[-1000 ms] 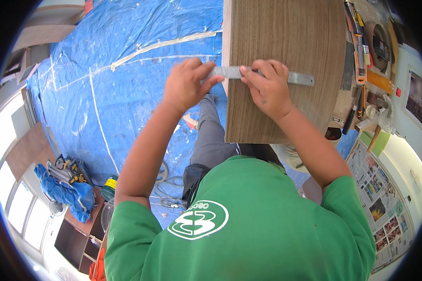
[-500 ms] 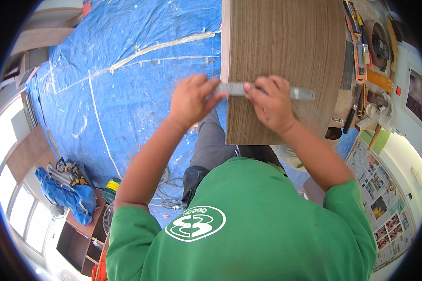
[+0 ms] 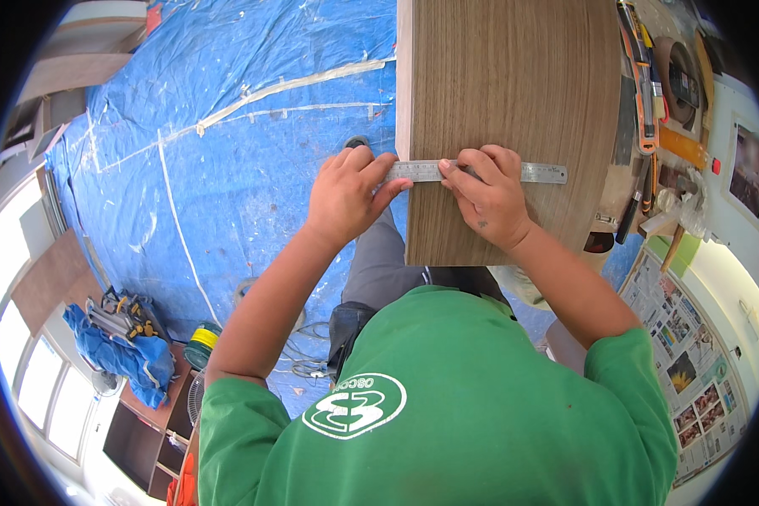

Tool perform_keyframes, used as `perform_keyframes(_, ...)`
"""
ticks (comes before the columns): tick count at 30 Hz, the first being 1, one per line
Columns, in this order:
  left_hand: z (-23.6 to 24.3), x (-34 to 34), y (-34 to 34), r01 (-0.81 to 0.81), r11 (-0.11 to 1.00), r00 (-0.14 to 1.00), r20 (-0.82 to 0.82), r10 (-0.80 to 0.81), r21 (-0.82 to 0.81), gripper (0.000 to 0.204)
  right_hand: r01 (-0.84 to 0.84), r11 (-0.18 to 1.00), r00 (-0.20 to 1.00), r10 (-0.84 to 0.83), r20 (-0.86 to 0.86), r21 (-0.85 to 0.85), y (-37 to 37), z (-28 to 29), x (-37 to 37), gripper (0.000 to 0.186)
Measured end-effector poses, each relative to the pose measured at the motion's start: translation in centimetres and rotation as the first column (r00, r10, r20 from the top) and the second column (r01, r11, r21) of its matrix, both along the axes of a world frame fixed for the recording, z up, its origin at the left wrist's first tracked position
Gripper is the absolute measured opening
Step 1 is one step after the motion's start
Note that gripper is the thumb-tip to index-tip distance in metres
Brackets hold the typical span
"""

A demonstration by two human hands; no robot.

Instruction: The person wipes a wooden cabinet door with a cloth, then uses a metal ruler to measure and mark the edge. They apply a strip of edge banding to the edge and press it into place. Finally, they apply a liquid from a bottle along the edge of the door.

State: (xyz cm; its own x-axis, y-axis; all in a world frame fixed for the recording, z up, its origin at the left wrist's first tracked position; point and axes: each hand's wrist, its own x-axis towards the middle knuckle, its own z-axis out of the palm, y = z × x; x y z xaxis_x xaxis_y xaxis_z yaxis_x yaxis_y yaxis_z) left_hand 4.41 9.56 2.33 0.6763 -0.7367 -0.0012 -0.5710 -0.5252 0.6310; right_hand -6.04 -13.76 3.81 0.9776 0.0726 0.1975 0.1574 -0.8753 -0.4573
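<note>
A steel ruler (image 3: 545,173) lies crosswise over the left edge of a brown wood-grain panel (image 3: 514,84). Its left end sticks out past the panel's pale edge strip (image 3: 405,76), where my left hand (image 3: 350,190) pinches it between thumb and fingers. On top of the panel, my right hand (image 3: 489,190) presses the ruler's middle with its thumb, the fingers curled. Something thin and dark shows under the right fingers, too hidden to name. The ruler's right end is uncovered on the panel.
Right of the panel lie an orange-and-black utility knife (image 3: 646,126), a tape roll (image 3: 679,84) and other tools. Blue sheeting (image 3: 253,169) covers the floor. Cables (image 3: 299,346) lie near my legs. An open shelf unit (image 3: 135,443) stands lower left, newspaper sheets (image 3: 691,363) lower right.
Both hands and the ruler have shifted slightly toward me, and the blur on them is gone. The ruler sits nearly level across the panel. A dark shoe tip now shows beyond my left hand.
</note>
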Motion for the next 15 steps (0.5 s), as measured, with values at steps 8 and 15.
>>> perform_keyframes(8, -1.5, 8.4, -2.7, -0.073, 0.997, 0.992, 0.101, 0.075, -0.028, 0.038, 0.010, 1.000, 0.992, -0.011, 0.122, 0.013, -2.2, -1.6, 8.0, 0.027)
perform_keyframes(15, -0.5, 1.0, -0.1, -0.002, 1.000, 0.999, -0.035, 0.002, 0.019, 0.038, 0.007, 1.000, 1.000, -0.007, -0.018, 0.014, -0.3, -0.3, 1.2, 0.027)
